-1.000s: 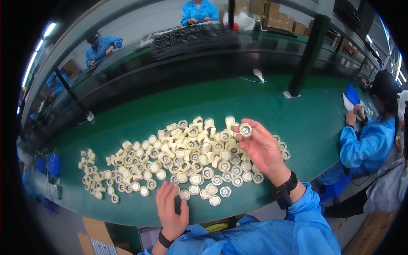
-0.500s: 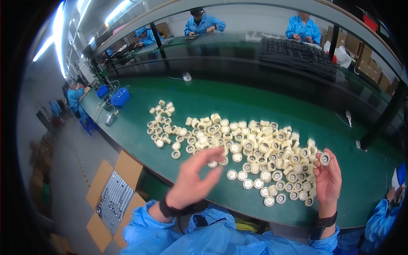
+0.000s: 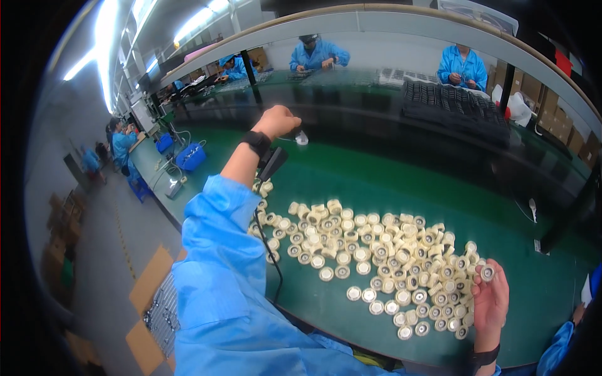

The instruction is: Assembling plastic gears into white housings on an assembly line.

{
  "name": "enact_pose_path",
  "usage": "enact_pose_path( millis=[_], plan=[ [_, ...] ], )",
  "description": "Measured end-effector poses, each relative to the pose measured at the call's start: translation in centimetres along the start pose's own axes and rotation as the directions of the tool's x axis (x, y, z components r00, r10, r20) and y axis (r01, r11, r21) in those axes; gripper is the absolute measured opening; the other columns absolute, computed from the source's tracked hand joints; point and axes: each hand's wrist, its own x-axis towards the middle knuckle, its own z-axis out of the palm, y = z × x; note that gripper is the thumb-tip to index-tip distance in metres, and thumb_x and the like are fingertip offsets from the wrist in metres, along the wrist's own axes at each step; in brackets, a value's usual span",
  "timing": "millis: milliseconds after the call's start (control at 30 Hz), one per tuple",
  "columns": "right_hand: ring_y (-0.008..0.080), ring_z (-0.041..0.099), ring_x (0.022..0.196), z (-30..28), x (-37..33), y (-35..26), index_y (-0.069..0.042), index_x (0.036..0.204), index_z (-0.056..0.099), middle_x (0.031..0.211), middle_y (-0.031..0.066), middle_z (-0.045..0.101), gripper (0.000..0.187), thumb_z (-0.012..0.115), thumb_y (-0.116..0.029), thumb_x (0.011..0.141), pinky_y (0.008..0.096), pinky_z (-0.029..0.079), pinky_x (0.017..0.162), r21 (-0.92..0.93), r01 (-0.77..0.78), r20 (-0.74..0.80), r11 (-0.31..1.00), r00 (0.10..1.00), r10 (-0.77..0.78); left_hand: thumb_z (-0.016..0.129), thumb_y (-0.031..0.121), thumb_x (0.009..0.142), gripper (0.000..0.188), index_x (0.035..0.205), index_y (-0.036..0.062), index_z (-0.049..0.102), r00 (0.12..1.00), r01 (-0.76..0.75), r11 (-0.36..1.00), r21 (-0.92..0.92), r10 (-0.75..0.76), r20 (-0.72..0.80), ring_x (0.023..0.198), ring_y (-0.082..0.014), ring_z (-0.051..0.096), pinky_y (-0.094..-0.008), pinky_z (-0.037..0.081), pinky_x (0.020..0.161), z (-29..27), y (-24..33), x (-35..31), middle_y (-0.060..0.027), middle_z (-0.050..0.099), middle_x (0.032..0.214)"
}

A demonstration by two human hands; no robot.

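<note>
Currently, just one cream gear (image 3: 488, 272) is up, pinched in your right hand (image 3: 490, 297); the other gears (image 3: 402, 255) lie loose across the desk (image 3: 338, 172). Your left hand (image 3: 276, 121) extends far left, grip unclear.

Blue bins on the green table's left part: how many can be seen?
2: the nearer bin and the farther bin, just beyond it to the upper left. The left arm could hide others.

Gears (image 3: 402, 255) on table (image 3: 357, 169); right hand (image 3: 492, 297) at their right, carton (image 3: 150, 276) left.
</note>
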Motion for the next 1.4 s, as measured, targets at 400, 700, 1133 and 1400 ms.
enact_pose_path(
  millis=[400, 700, 1133, 1400],
  plan=[
    [0.0119, 0.056, 0.076, -0.9, 1.6, 0.7, 0.001, 0.119, 0.046, 0.098, 0.0130, 0.058, 0.034, 0.054, -0.018, 0.092, 0.0191, 0.046, 0.058, -0.140, 0.007, -0.120, 0.990, 0.993, -0.024, 0.071, 0.040, 0.074, 0.055, 0.111, 0.0005, 0.062, 0.956, 0.284, 0.917, 0.279, -0.293, -0.011, 0.110, -0.0340, 0.057, -0.0395, 0.047, 0.093, 16.2, -9.6, 11.6, -0.0213, 0.060, 0.116],
    [0.0274, 0.054, 0.109, -3.6, 2.1, 0.0, 0.007, 0.129, 0.043, 0.120, 0.0182, 0.054, 0.041, 0.049, -0.016, 0.095, 0.0377, 0.045, 0.093, -0.020, -0.087, 0.032, 0.996, 0.996, 0.088, 0.062, 0.042, 0.085, 0.060, 0.133, 0.0097, 0.046, 0.907, 0.336, 0.755, 0.562, -0.420, 0.022, 0.129, -0.0350, 0.040, -0.0468, 0.041, 0.099, 22.2, -9.6, 13.9, -0.0146, 0.046, 0.137],
    [0.0200, 0.056, 0.098, -0.4, 0.7, -0.7, 0.006, 0.126, 0.044, 0.112, 0.0123, 0.057, 0.038, 0.053, -0.010, 0.093, 0.0292, 0.047, 0.081, -0.138, -0.038, 0.064, 0.990, 0.997, 0.048, 0.075, 0.019, 0.063, 0.045, 0.096, -0.0056, 0.057, 0.879, -0.047, 0.973, -0.228, -0.068, -0.472, 0.084, -0.0319, 0.066, -0.0396, 0.055, 0.071, 11.9, -3.6, 13.8, -0.0219, 0.064, 0.093],
    [0.0200, 0.056, 0.100, -0.3, -0.2, -0.8, 0.006, 0.126, 0.046, 0.112, 0.0128, 0.058, 0.035, 0.051, -0.007, 0.094, 0.0292, 0.046, 0.084, -0.122, 0.027, 0.151, 0.992, 0.988, -0.008, 0.068, 0.004, 0.080, 0.045, 0.114, -0.0007, 0.038, 0.834, -0.532, 0.151, -0.833, -0.076, -0.547, 0.069, -0.0190, 0.066, -0.0265, 0.055, 0.058, -3.7, 3.0, 2.5, -0.0120, 0.061, 0.092]
  ],
)
